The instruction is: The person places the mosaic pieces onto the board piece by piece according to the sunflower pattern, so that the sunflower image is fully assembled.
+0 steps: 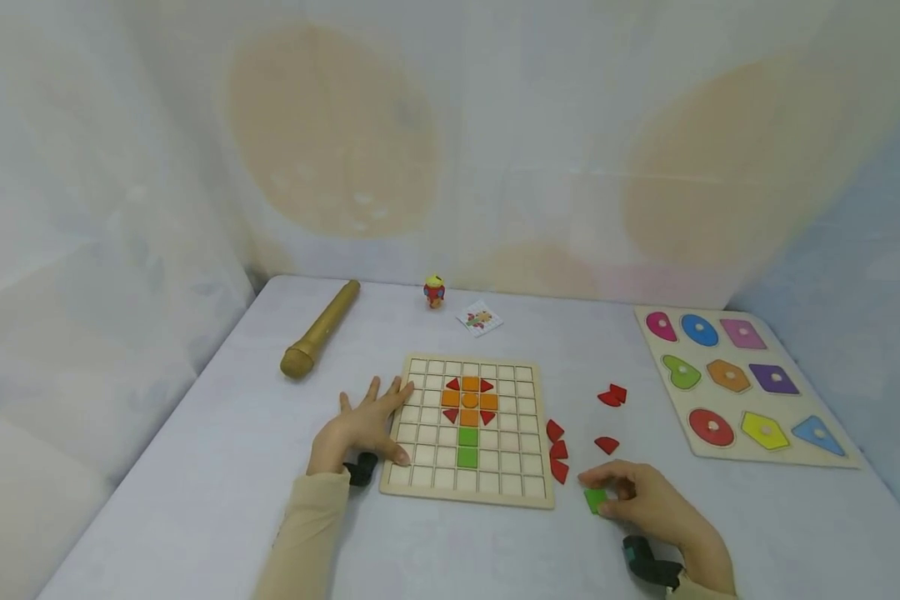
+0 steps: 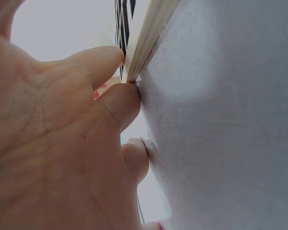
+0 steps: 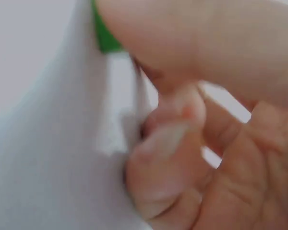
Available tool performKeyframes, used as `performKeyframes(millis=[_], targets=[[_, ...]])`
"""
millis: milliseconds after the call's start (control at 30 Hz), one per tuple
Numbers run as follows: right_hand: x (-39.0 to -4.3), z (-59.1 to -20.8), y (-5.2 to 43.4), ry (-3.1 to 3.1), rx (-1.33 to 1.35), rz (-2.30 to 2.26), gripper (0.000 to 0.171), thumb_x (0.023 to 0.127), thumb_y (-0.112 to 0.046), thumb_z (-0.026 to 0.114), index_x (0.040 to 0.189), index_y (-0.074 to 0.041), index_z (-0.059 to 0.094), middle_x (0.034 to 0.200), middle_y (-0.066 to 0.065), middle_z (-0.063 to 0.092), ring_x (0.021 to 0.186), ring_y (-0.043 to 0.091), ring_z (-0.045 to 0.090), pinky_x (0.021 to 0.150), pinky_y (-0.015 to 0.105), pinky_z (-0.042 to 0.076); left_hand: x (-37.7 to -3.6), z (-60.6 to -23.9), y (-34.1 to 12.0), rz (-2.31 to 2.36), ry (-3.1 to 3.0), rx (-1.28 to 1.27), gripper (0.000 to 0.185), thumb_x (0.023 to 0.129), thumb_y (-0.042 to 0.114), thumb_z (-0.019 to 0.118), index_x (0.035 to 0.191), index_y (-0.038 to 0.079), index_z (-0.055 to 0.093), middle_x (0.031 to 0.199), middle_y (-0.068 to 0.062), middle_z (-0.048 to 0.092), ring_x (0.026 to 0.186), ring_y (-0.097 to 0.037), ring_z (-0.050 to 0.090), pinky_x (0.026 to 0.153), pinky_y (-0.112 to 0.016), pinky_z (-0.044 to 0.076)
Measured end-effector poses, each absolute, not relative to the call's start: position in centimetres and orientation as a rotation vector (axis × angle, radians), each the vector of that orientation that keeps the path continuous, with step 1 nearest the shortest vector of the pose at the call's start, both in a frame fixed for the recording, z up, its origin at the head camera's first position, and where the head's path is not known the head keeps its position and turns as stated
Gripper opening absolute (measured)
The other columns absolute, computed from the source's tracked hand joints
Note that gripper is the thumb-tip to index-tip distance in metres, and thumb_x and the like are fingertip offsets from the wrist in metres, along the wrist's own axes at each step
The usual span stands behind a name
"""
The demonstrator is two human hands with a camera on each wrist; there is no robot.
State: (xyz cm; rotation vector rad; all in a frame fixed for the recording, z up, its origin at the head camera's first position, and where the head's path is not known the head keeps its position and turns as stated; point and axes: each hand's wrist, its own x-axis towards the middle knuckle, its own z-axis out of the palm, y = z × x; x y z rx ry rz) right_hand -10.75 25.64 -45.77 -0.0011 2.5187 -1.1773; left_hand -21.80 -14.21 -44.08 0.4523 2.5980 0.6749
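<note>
The right hand [image 1: 648, 504] pinches a green tile [image 1: 595, 500] on the worktop [image 1: 217, 467], while the left hand [image 1: 363, 425] lies flat, fingers spread, against the grid board [image 1: 431, 479].

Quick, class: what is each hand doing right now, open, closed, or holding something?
Left hand: open, fingers spread flat against the edge of the grid board.
Right hand: fingers curled, pinching the green square tile on the table.

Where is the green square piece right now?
In the head view the green square piece lies on the table under the right hand, just right of the grid board.
</note>
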Motion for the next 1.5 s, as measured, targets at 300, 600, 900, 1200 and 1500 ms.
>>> performKeyframes(millis=[300, 600, 900, 1200, 1500], targets=[[-13.1, -43.0, 23.6, 2.625, 0.052, -0.830, 0.020, 0.072, -0.001, 0.079, 0.084, -0.010, 0.066, 0.079, 0.002, 0.060, 0.078, 0.018, 0.051, 0.067, 0.031, 0.048, -21.9, -43.8, -14.3, 0.679, 2.610, 0.446, 0.115, 0.064, 0.030, 0.088, 0.155, 0.017, 0.021, 0.164, -0.011, 0.007, 0.150, -0.040, -0.010, 0.104, -0.077, -0.017], [-15.5, -41.2, 24.2, 2.640, 0.012, -0.677, 0.007, 0.077, -0.001, 0.071, 0.077, -0.005, 0.066, 0.074, 0.003, 0.061, 0.075, 0.020, 0.050, 0.063, 0.030, 0.044, -22.1, -43.3, -13.2, 0.661, 2.606, 0.478, 0.115, 0.065, 0.028, 0.088, 0.156, 0.016, 0.020, 0.164, -0.011, 0.006, 0.150, -0.040, -0.009, 0.106, -0.075, -0.017], [-16.0, -40.5, 24.1, 2.728, 0.013, -0.839, 0.012, 0.078, -0.010, 0.076, 0.088, -0.008, 0.068, 0.088, 0.007, 0.067, 0.081, 0.021, 0.056, 0.065, 0.032, 0.049, -22.1, -43.4, -13.1, 0.646, 2.612, 0.481, 0.117, 0.063, 0.032, 0.089, 0.156, 0.017, 0.020, 0.164, -0.010, 0.006, 0.150, -0.039, -0.009, 0.105, -0.076, -0.017], [-17.0, -41.1, 19.7, 2.759, -0.045, -1.052, 0.018, 0.087, -0.011, 0.068, 0.105, -0.010, 0.073, 0.094, 0.004, 0.069, 0.083, 0.019, 0.055, 0.065, 0.027, 0.045, -21.9, -43.7, -13.5, 0.663, 2.613, 0.448, 0.118, 0.061, 0.031, 0.090, 0.156, 0.018, 0.020, 0.164, -0.010, 0.006, 0.150, -0.039, -0.009, 0.105, -0.075, -0.018], [-16.9, -42.4, 15.3, 2.664, -0.148, -1.169, 0.010, 0.081, -0.006, 0.074, 0.088, -0.012, 0.075, 0.080, -0.001, 0.069, 0.078, 0.014, 0.058, 0.068, 0.027, 0.047, -21.6, -44.0, -14.0, 0.653, 2.609, 0.423, 0.117, 0.062, 0.032, 0.089, 0.156, 0.019, 0.020, 0.165, -0.009, 0.006, 0.150, -0.039, -0.009, 0.105, -0.075, -0.017]])
